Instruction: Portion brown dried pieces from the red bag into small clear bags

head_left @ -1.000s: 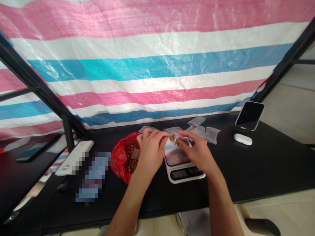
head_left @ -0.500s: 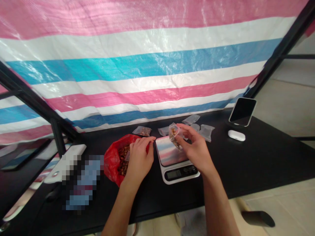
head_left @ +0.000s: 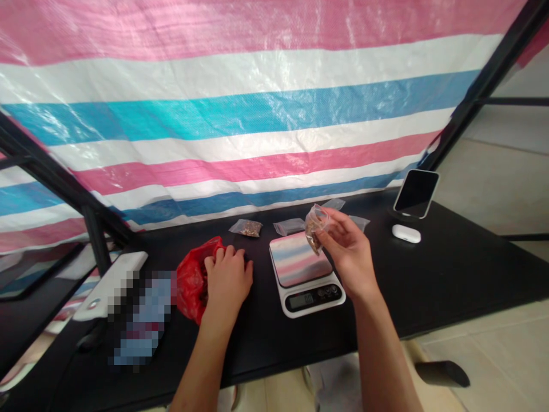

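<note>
In my right hand (head_left: 354,252) a small clear zip bag (head_left: 316,229) with brown pieces in it is pinched between thumb and fingers. It hangs tilted above the back right part of the white digital kitchen scale (head_left: 300,263), whose display is lit. My left hand (head_left: 227,277) lies palm down over the mouth of a red plastic bag (head_left: 191,280), fingers apart and bent over it; the fingertips are partly hidden. My hand covers most of the brown pieces inside that bag.
Behind the scale lie a filled zip bag (head_left: 247,228) and flat zip bags (head_left: 289,226). To the right are a phone on a stand (head_left: 416,194) and a white earbud case (head_left: 406,233). A white device (head_left: 114,283) sits left on the black table (head_left: 433,280); striped sheeting (head_left: 257,120) hangs behind.
My left hand has moved left from beside the scale, over the red bag's mouth. My right hand still holds the zip bag, now slightly further right over the scale.
</note>
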`<state>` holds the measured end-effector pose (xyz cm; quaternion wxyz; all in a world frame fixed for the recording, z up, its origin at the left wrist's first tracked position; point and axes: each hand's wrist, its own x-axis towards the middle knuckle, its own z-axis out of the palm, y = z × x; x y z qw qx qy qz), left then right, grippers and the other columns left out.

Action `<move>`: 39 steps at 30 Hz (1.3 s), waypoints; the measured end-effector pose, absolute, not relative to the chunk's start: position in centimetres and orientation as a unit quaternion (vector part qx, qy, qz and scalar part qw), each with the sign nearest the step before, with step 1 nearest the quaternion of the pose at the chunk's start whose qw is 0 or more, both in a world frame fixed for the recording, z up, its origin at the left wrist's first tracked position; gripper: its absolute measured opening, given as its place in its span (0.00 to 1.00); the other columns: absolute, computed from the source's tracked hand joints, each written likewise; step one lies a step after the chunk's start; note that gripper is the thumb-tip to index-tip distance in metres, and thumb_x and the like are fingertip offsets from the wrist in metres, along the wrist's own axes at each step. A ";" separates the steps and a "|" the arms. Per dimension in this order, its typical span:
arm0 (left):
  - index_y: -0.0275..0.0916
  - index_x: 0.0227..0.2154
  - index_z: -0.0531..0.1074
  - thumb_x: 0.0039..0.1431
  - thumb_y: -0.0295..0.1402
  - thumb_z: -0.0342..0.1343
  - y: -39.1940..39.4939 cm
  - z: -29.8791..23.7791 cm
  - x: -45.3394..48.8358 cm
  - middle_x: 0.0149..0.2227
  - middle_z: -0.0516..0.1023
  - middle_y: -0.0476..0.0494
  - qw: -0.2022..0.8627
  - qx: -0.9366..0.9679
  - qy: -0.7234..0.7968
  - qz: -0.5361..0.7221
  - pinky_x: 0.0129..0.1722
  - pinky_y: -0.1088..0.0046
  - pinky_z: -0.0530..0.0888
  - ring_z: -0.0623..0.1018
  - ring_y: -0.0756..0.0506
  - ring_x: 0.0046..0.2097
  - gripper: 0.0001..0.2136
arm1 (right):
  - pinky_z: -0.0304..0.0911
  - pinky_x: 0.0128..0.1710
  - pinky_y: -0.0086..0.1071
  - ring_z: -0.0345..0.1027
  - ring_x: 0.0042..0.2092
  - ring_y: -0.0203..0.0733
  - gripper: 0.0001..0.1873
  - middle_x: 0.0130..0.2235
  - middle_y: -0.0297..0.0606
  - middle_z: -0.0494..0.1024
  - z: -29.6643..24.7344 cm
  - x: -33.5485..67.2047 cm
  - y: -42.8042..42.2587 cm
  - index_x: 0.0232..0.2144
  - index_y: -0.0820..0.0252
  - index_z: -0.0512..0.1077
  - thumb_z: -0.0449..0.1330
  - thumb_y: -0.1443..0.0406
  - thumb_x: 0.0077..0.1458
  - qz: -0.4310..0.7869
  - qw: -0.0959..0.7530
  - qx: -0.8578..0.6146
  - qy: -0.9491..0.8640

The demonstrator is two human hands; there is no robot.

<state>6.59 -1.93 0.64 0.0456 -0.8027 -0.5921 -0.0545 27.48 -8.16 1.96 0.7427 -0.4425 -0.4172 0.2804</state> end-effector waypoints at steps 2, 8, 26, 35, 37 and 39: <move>0.38 0.48 0.77 0.67 0.35 0.49 -2.0 0.5 6.4 0.49 0.77 0.34 0.040 -0.805 -0.590 -0.048 0.50 0.49 0.66 0.72 0.31 0.53 0.14 | 0.71 0.49 0.40 0.77 0.46 0.44 0.22 0.42 0.36 0.82 2.0 27.6 -8.2 0.48 0.51 0.74 0.71 0.60 0.51 0.277 0.740 -0.446 -0.421; 0.39 0.40 0.78 0.68 0.31 0.47 -2.0 0.0 6.2 0.44 0.77 0.35 0.047 -0.814 -0.576 -0.058 0.48 0.51 0.66 0.72 0.32 0.52 0.13 | 0.71 0.48 0.40 0.76 0.46 0.44 0.21 0.44 0.37 0.82 1.9 27.6 -8.2 0.48 0.51 0.74 0.70 0.60 0.52 0.274 0.730 -0.456 -0.428; 0.45 0.37 0.80 0.64 0.33 0.58 -2.5 1.9 11.0 0.39 0.82 0.48 -0.236 -0.756 -0.354 -0.497 0.50 0.63 0.69 0.73 0.42 0.47 0.05 | 0.66 0.49 0.39 0.74 0.43 0.43 0.17 0.42 0.36 0.81 1.0 26.3 -7.9 0.49 0.54 0.75 0.62 0.64 0.56 0.202 0.556 -0.553 -0.586; 0.42 0.53 0.74 0.67 0.37 0.55 -4.5 1.4 12.0 0.54 0.79 0.40 -0.332 -0.700 -0.366 -0.515 0.55 0.65 0.73 0.77 0.44 0.54 0.14 | 0.69 0.51 0.39 0.75 0.46 0.43 0.22 0.45 0.37 0.81 1.7 25.6 -7.9 0.52 0.52 0.71 0.66 0.61 0.55 0.302 0.625 -0.479 -0.537; 0.42 0.55 0.73 0.69 0.37 0.52 -4.7 1.2 12.1 0.56 0.78 0.40 -0.358 -0.682 -0.365 -0.523 0.58 0.64 0.72 0.76 0.43 0.58 0.15 | 0.70 0.51 0.39 0.75 0.48 0.43 0.25 0.46 0.37 0.80 1.9 25.5 -8.1 0.54 0.51 0.71 0.67 0.59 0.55 0.348 0.631 -0.454 -0.523; 0.43 0.58 0.72 0.70 0.37 0.50 -4.7 1.2 11.8 0.59 0.76 0.41 -0.385 -0.679 -0.344 -0.522 0.61 0.64 0.70 0.75 0.43 0.60 0.17 | 0.70 0.49 0.39 0.75 0.46 0.43 0.23 0.44 0.37 0.80 1.9 25.6 -8.2 0.54 0.52 0.72 0.66 0.56 0.56 0.362 0.636 -0.458 -0.506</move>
